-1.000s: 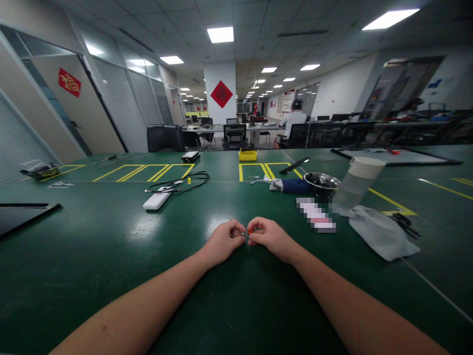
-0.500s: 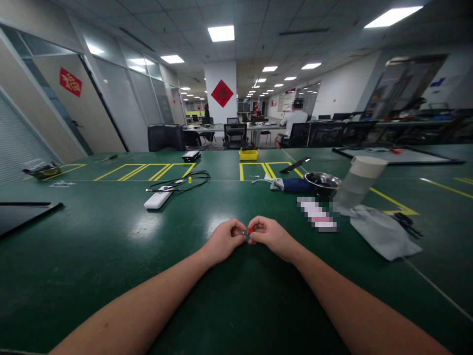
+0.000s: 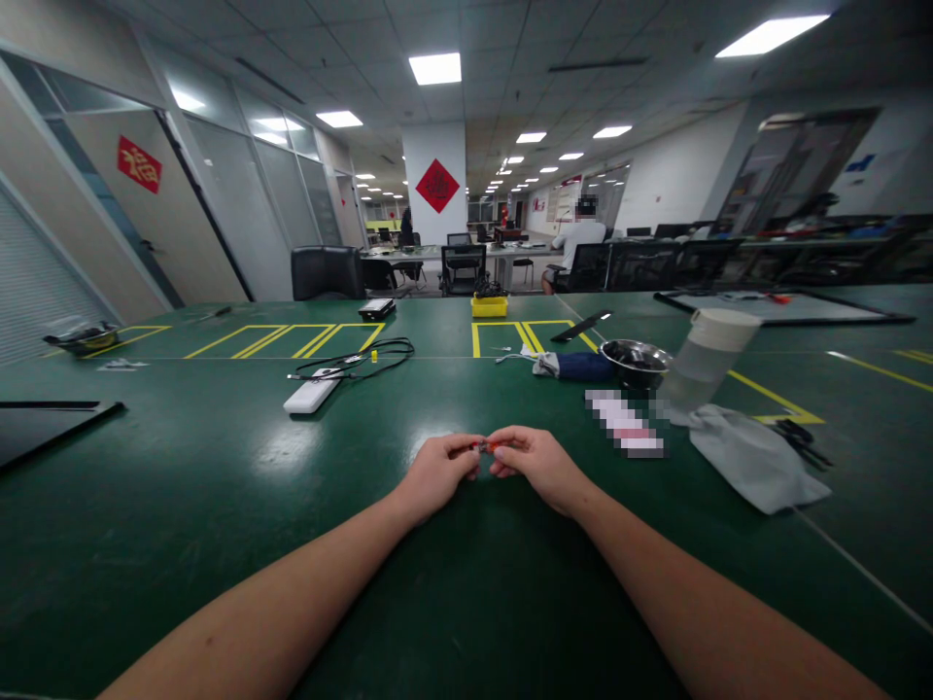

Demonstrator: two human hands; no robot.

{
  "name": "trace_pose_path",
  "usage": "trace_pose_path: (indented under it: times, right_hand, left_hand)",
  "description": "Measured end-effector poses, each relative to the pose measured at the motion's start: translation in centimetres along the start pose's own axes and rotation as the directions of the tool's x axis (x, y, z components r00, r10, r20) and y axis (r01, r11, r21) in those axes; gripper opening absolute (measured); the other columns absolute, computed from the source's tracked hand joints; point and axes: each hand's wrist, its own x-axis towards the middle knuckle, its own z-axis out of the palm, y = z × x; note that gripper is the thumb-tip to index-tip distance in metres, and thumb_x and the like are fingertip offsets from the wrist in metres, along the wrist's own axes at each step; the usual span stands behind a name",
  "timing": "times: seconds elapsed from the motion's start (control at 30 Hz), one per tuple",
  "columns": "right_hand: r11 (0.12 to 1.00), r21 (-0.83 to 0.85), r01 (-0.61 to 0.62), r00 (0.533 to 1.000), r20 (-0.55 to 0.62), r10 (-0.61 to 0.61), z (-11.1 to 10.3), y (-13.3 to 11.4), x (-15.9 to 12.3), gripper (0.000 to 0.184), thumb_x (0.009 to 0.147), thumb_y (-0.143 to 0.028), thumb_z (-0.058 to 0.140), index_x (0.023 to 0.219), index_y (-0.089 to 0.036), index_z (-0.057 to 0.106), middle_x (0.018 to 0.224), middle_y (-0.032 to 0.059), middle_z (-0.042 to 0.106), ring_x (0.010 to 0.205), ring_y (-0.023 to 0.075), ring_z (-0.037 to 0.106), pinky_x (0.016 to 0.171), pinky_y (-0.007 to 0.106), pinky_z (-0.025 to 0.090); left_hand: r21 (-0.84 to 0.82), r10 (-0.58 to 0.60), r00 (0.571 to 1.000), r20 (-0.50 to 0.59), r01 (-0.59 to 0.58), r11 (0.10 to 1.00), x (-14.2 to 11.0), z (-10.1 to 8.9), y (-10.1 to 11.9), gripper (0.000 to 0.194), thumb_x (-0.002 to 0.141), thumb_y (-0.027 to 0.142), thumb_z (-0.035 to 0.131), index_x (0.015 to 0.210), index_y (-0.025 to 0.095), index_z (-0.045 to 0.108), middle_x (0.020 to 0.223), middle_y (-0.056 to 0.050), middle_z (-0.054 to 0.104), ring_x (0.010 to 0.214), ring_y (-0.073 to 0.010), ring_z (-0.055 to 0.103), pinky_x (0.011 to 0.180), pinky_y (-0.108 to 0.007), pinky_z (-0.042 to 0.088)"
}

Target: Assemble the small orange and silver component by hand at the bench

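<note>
Now the left hand (image 3: 435,478), its fingers (image 3: 461,441) straighter, and the right hand (image 3: 537,462) pinch small reddish parts (image 3: 482,447).

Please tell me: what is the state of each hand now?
Left hand: closed, holding a small metallic part.
Right hand: closed, holding a small orange part; whether joined, I cannot tell.

The small held piece (image 3: 482,447) is showing red and orange. The table (image 3: 219,506) is wearing dark green, and yellow lines (image 3: 476,340) are making a pattern of rectangles on it. The flat device (image 3: 311,393) is looking white, the tray (image 3: 489,308) bright yellow, the bowl (image 3: 633,370) silver, the bundle (image 3: 583,367) dark blue and the pouch (image 3: 754,459) pale grey. The diamond sign (image 3: 437,186) is showing red, and the door sign (image 3: 139,164) is carrying a golden character on red ground.
</note>
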Motion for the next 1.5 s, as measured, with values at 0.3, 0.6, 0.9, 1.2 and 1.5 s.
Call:
trace_pose_path:
  times: [0.3,0.6,0.9,1.2,1.5]
  right_hand:
    - [1.000,-0.027,-0.010,0.999,0.033,0.011,-0.1,0.4,0.0,0.029,0.075,-0.027,0.068,0.101,-0.013,0.064,0.081,0.0048,0.069,0.067,0.0146,0.066,0.066,0.029,0.053]
    - [0.998,-0.020,0.058,0.997,0.043,-0.057,-0.2,0.6,0.0,0.023,0.074,-0.031,0.071,0.083,-0.013,0.060,0.071,0.0033,0.068,0.065,0.0146,0.065,0.065,0.029,0.052]
    - [0.998,-0.040,0.056,0.995,0.082,-0.053,0.2,-0.2,-0.3,0.028,0.068,-0.034,0.076,0.075,-0.014,0.058,0.070,0.0037,0.068,0.058,0.0148,0.064,0.057,0.027,0.050]
    - [0.981,-0.150,0.124,0.989,0.101,-0.109,0.3,-0.1,-0.3,0.024,0.079,-0.036,0.066,0.075,-0.014,0.058,0.064,0.0004,0.064,0.054,0.0119,0.060,0.054,0.023,0.045]
    - [0.942,-0.269,0.199,0.979,0.091,-0.180,0.0,-0.1,-0.3,0.021,0.082,-0.036,0.064,0.081,-0.016,0.058,0.068,0.0005,0.065,0.059,0.0133,0.062,0.057,0.023,0.047]
  left_hand:
    - [-0.112,0.030,1.000,-0.006,-0.031,0.993,0.4,0.1,-0.7,0.030,0.075,0.015,0.054,0.103,0.015,0.065,0.077,-0.002,0.066,0.062,-0.0115,0.058,0.061,-0.023,0.045]
    - [-0.256,-0.028,0.997,0.078,0.048,0.966,0.2,-0.1,-0.3,0.020,0.079,0.021,0.061,0.096,0.011,0.065,0.075,-0.004,0.067,0.063,-0.0111,0.060,0.063,-0.023,0.048]
    - [-0.535,-0.123,0.969,0.215,0.222,0.815,0.1,-0.1,-0.8,0.029,0.077,0.022,0.069,0.102,0.008,0.067,0.080,-0.008,0.069,0.067,-0.0102,0.064,0.069,-0.022,0.051]
    - [-0.516,-0.070,0.989,0.128,0.127,0.847,0.1,-0.1,-0.7,0.026,0.077,0.022,0.070,0.100,0.010,0.068,0.079,-0.006,0.069,0.066,-0.0091,0.062,0.067,-0.020,0.049]
    - [-0.633,-0.086,0.984,0.158,0.168,0.755,-0.4,0.4,-0.2,0.029,0.078,0.024,0.069,0.102,0.009,0.068,0.084,-0.009,0.068,0.069,-0.0089,0.062,0.072,-0.022,0.050]
